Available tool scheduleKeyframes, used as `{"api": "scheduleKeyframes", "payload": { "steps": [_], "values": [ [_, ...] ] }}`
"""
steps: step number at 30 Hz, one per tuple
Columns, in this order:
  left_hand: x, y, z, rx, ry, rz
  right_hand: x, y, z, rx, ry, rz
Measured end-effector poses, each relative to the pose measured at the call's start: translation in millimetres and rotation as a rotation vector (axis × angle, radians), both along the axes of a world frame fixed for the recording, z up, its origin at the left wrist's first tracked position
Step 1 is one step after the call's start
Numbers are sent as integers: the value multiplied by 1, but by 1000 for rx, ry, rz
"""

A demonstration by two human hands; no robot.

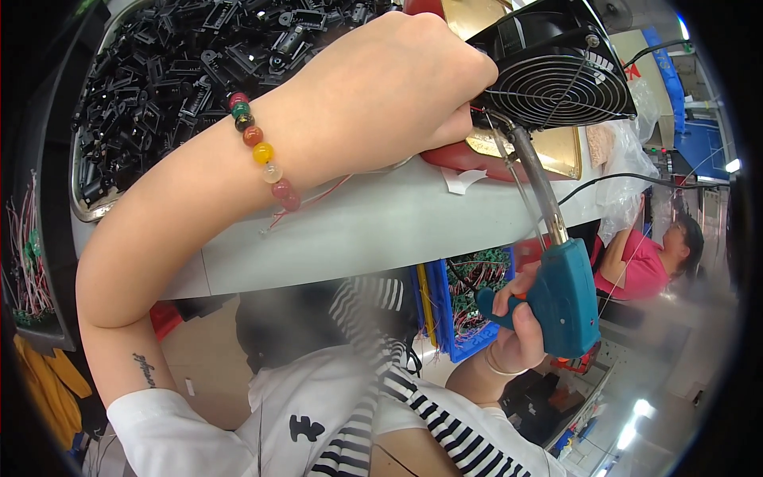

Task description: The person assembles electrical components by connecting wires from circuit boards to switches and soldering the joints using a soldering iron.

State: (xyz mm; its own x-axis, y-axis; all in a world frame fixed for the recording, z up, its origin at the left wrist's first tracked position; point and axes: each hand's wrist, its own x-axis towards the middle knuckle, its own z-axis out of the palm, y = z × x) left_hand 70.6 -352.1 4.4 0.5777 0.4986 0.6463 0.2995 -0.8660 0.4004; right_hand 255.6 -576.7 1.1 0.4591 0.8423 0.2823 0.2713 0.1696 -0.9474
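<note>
My right hand (520,338) is wrapped round the handle of a teal soldering gun (566,298). Its bent metal tube points up toward my left hand (413,83). That hand is closed, fingers curled down beside the gun's tip; what they pinch is hidden behind the knuckles. A black fan (556,87) with a wire grille stands just right of my left hand, close to the tip. Under both lies a red thing with a gold top (556,155). My left forearm crosses over a metal tray (78,179) heaped with black plastic holders (183,87).
A grey worktable (358,226) spans the middle. Below its edge sits a blue crate (457,350) of green circuit boards with wires. More wired boards (32,270) fill a dark bin at far left. A clear plastic bag (632,187) and black cable lie right. A person in pink (636,266) sits beyond.
</note>
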Motion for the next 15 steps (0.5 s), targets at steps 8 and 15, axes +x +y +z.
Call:
{"api": "scheduleKeyframes", "payload": {
  "steps": [8, 15],
  "values": [
    [0, 0, 1, 0, 42, 16, 4, -2, -1, -5, 46, 73],
    [-2, -2, 6, -28, -15, -43, 1, 0, 0, -8, -13, 19]
  ]
}}
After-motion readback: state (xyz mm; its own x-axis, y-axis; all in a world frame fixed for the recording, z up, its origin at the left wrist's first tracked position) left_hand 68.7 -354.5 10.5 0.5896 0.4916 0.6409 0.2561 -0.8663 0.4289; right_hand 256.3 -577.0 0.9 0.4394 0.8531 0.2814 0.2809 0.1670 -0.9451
